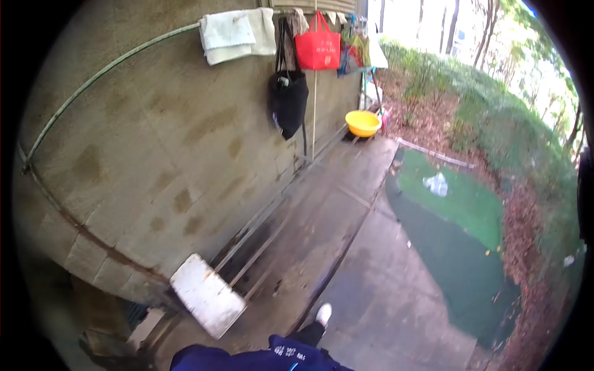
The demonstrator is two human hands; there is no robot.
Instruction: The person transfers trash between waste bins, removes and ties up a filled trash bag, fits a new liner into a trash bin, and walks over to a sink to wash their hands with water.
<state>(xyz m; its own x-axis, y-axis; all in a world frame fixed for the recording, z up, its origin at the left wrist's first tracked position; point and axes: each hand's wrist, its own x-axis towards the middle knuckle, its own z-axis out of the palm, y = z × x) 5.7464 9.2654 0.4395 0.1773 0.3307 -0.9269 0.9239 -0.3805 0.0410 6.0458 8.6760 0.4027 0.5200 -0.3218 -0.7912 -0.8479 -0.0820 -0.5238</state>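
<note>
Neither of my hands shows in the head view. At the bottom edge are my dark blue top [247, 358] with white lettering and one white shoe [323, 314] on the concrete. Ahead on the left, a white towel [229, 36] hangs over a pipe along the wall. Beside it hang a black bag [288, 104] and a red tote bag [318, 49] with pale writing. A yellow basin [363, 123] stands at the far end of the wall. Nothing in the frame is being held or touched by a hand.
A worn white board [208, 295] lies at lower left by the wall, near long rails [260, 256]. To the right, a green mat [455, 260] covers part of the concrete [377, 290], with crumpled clear plastic [436, 184] on it. Leaves and shrubs [495, 111] border it.
</note>
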